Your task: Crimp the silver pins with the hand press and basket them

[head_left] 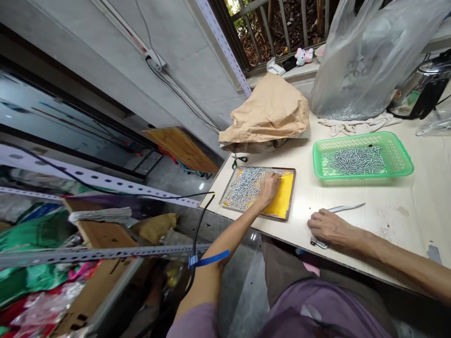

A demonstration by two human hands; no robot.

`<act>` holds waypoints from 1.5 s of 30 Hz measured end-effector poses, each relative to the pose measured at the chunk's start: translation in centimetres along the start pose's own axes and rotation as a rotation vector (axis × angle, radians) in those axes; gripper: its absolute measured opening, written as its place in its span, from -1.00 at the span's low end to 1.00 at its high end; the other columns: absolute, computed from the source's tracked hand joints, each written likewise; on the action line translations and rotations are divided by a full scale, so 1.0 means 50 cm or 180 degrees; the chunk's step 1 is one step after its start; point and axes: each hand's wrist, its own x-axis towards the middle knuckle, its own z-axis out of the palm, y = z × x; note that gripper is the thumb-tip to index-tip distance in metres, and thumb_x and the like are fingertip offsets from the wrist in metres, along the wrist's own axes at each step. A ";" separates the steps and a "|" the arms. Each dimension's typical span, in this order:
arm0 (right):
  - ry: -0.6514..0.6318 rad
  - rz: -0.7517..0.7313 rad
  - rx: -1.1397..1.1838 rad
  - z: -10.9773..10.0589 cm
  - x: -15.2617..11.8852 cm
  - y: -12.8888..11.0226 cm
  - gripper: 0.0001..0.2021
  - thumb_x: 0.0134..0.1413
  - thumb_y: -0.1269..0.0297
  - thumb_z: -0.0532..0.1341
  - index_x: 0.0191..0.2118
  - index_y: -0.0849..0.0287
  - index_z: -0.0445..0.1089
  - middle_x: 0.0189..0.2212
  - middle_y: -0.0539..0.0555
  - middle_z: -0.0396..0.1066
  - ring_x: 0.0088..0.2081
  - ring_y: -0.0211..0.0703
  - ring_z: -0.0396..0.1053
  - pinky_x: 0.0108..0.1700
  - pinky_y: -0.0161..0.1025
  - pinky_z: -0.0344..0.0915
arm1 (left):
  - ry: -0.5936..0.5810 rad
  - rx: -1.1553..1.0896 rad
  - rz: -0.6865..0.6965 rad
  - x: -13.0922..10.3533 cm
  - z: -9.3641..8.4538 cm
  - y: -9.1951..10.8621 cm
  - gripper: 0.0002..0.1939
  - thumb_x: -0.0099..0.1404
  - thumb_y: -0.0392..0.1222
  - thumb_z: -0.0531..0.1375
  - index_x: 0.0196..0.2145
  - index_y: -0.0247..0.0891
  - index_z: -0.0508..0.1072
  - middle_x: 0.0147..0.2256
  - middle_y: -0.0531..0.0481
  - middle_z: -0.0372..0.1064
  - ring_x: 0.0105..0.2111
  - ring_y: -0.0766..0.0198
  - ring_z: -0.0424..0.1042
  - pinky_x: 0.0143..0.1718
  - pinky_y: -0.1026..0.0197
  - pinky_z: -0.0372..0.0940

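My left hand [269, 188] is inside a shallow dark-framed tray [292, 199] with a yellow bottom. Its fingers are bent down and together at the edge of a heap of small silvery screw-like pieces [244, 188]; what they pinch, if anything, is hidden. On the table to the right, my right hand [329, 227] rests curled over a slim metal tool [347, 207]. One curved, pointed end sticks out past the knuckles, and the other end shows below the fingers. A green plastic basket [398, 162] beyond that hand holds more such metal pieces [354, 160].
Dark-handled scissors [239, 161] lie behind the tray, near a crumpled brown paper bag [269, 110]. A big clear plastic bag [352, 70], a cloth [359, 124] and a kettle [423, 87] stand at the back. A black cable [197, 225] passes by my left arm.
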 end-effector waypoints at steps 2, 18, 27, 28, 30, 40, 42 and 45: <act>0.0044 0.0104 0.0224 -0.017 -0.013 0.001 -0.81 0.26 0.42 0.11 -0.39 0.13 0.37 -0.34 0.05 0.39 -0.31 -0.13 0.21 -0.30 -0.18 0.04 | -0.0266 0.0141 -0.0005 0.020 0.006 0.001 -0.84 0.32 -0.37 0.11 -0.30 -0.29 0.50 -0.24 -0.14 0.38 -0.15 0.12 0.33 -0.15 0.13 0.25; -0.0466 0.1735 0.0294 -0.073 -0.092 -0.065 -0.78 0.34 0.34 0.02 -0.29 0.12 0.39 -0.39 0.06 0.36 -0.37 -0.15 0.23 -0.29 -0.18 -0.03 | -0.0693 0.0166 0.0018 0.045 0.000 0.005 -0.87 0.24 -0.39 0.11 -0.37 -0.30 0.45 -0.27 -0.18 0.41 -0.20 0.09 0.35 -0.14 0.12 0.22; -0.0487 0.0865 0.0138 -0.063 -0.028 -0.062 -0.81 0.26 0.43 0.15 -0.38 0.15 0.42 -0.36 0.09 0.37 -0.27 -0.11 0.17 -0.25 -0.15 -0.07 | -0.0528 -0.0168 -0.0048 0.031 -0.024 0.027 -0.87 0.19 -0.38 0.12 -0.48 -0.28 0.41 -0.37 -0.12 0.42 -0.27 0.13 0.37 -0.16 0.09 0.27; -0.0508 0.0795 0.0086 -0.059 -0.022 -0.061 -0.81 0.25 0.44 0.16 -0.39 0.14 0.42 -0.38 0.08 0.36 -0.27 -0.11 0.17 -0.25 -0.15 -0.07 | -0.0458 -0.0377 -0.0090 0.018 -0.031 0.034 -0.87 0.20 -0.35 0.12 -0.47 -0.27 0.41 -0.38 -0.09 0.42 -0.29 0.16 0.37 -0.16 0.10 0.28; -0.0528 0.0645 0.0000 -0.054 -0.011 -0.059 -0.82 0.25 0.45 0.17 -0.38 0.15 0.42 -0.39 0.06 0.36 -0.27 -0.12 0.17 -0.23 -0.15 -0.06 | -0.0468 -0.0974 -0.0241 -0.023 -0.043 0.055 -0.89 0.23 -0.28 0.12 -0.44 -0.27 0.42 -0.41 -0.02 0.42 -0.35 0.23 0.38 -0.22 0.16 0.30; -0.0353 0.0747 0.0254 -0.046 -0.037 -0.010 -0.87 0.28 0.44 0.09 -0.22 0.17 0.38 -0.35 0.06 0.36 -0.28 -0.13 0.23 -0.23 -0.20 -0.01 | -0.1714 -0.3134 -0.0880 -0.279 -0.014 0.162 -0.65 0.23 0.13 0.20 -0.37 -0.26 0.39 -0.40 -0.02 0.45 -0.36 0.27 0.43 -0.32 0.26 0.32; -0.0295 0.0784 0.0419 -0.048 -0.051 -0.008 -0.87 0.28 0.43 0.09 -0.19 0.17 0.39 -0.33 0.06 0.36 -0.27 -0.13 0.24 -0.21 -0.20 0.00 | -0.1859 -0.3219 -0.0892 -0.296 -0.011 0.171 -0.61 0.22 0.17 0.20 -0.35 -0.25 0.41 -0.34 -0.04 0.47 -0.30 0.25 0.44 -0.27 0.26 0.31; -0.0361 0.0880 0.0344 -0.054 -0.054 -0.015 -0.89 0.28 0.34 0.13 -0.17 0.15 0.41 -0.31 0.08 0.37 -0.26 -0.12 0.24 -0.23 -0.20 -0.03 | -0.1931 -0.3256 -0.0830 -0.310 -0.008 0.182 -0.63 0.22 0.16 0.20 -0.33 -0.25 0.43 -0.29 -0.04 0.49 -0.27 0.24 0.43 -0.22 0.26 0.29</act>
